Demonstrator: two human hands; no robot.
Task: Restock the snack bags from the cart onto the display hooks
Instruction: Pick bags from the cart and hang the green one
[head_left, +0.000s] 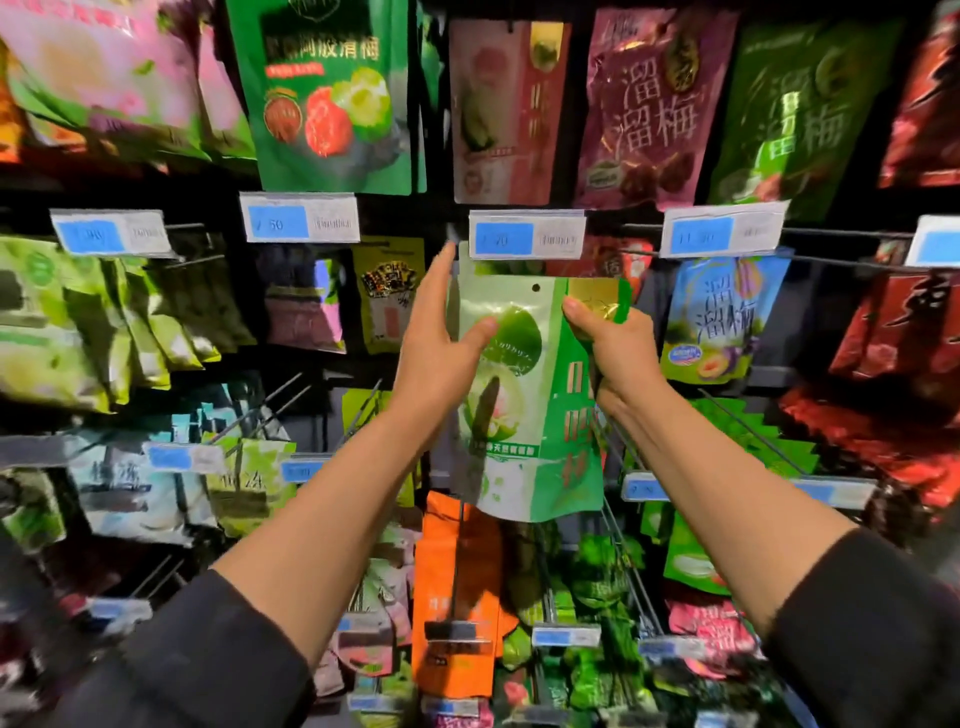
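Note:
A green snack bag (540, 415) with a plum picture and a punched hang hole near its top is held up just below a price tag (525, 240) on a display hook. My left hand (441, 343) holds its left edge, thumb on the front and fingers stretched up behind. My right hand (613, 343) pinches the bag's upper right corner by the gold patch. The hook's tip is hidden behind the tag. More green bags hang behind it.
Rows of hanging snack bags fill the rack: a green bag (327, 98) and a purple bag (654, 109) above, a blue bag (717, 322) to the right, an orange bag (457, 592) below. Bare wire hooks (623, 545) jut out under my right forearm. No cart is in view.

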